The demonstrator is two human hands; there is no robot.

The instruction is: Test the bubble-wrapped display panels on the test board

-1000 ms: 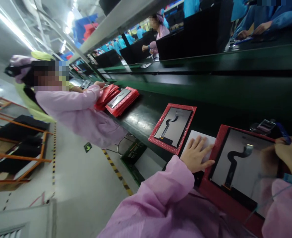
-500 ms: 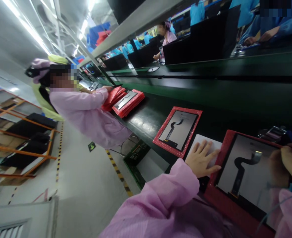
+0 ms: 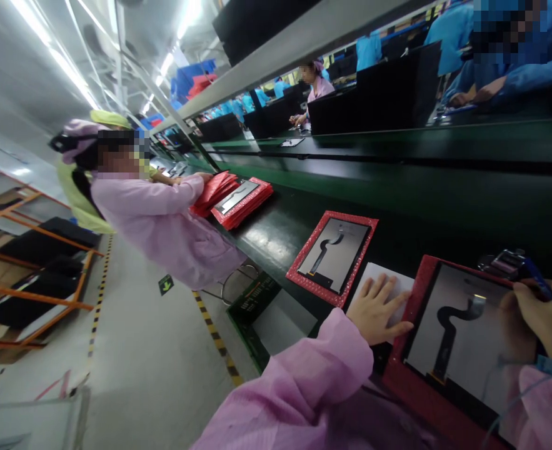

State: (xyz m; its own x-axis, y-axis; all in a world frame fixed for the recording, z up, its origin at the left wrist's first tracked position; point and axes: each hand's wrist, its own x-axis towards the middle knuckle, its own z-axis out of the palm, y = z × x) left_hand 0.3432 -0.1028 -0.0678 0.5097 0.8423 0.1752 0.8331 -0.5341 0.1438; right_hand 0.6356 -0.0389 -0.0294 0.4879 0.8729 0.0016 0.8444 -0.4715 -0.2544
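Observation:
My left hand (image 3: 379, 311) lies flat with fingers spread on a white sheet of paper (image 3: 384, 272). Its thumb reaches the edge of the red bubble-wrap pad (image 3: 401, 340) on the right. On that pad rests a grey display panel (image 3: 475, 344) with a black curved ribbon cable (image 3: 446, 331). Above the panel's right part, my right hand (image 3: 545, 315) is closed around a blue pen (image 3: 539, 279); the pen's lower end is hidden. A shiny metal object (image 3: 503, 262), its kind unclear, lies just beyond the pad.
Another panel (image 3: 336, 253) on red bubble wrap lies left of the paper. Farther along the dark bench (image 3: 276, 228) are stacked red-wrapped panels (image 3: 242, 203) beside a co-worker in pink (image 3: 139, 200). A green crate (image 3: 242, 322) sits below the bench edge. More people work across the line.
The view has shifted slightly, so the bench appears a little lower and farther left. My right hand has shifted slightly with the pen. My left hand stays on the paper.

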